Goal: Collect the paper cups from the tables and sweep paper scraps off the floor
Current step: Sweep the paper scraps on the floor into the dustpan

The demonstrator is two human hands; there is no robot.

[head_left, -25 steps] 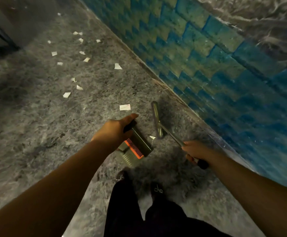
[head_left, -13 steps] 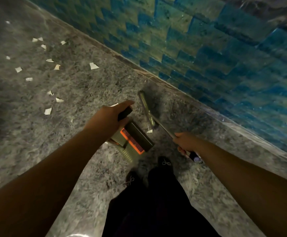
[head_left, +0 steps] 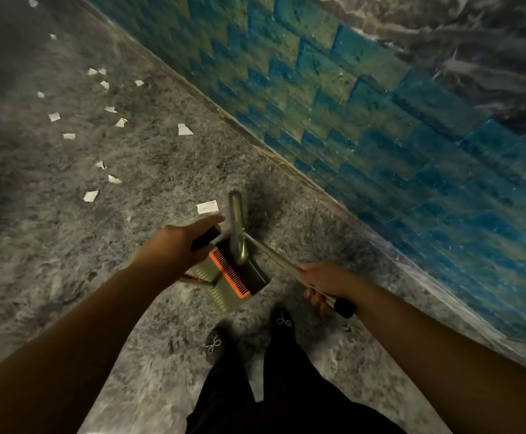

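My left hand grips the black handle of an olive dustpan with an orange comb edge, held low over the floor. My right hand grips the metal shaft of a broom, whose head lies against the dustpan's mouth. A white paper scrap lies just beyond the broom head. Several more white scraps are scattered over the grey floor toward the upper left. No paper cups are in view.
A blue and green tiled wall runs diagonally along the right, close to the broom. My dark trousers and shoes stand just behind the dustpan. Grey speckled floor stretches to the left.
The broom head has swung in toward the dustpan's mouth. The small scrap by the dustpan is no longer visible. The view has shifted, so the larger white scrap shows again past my left hand.
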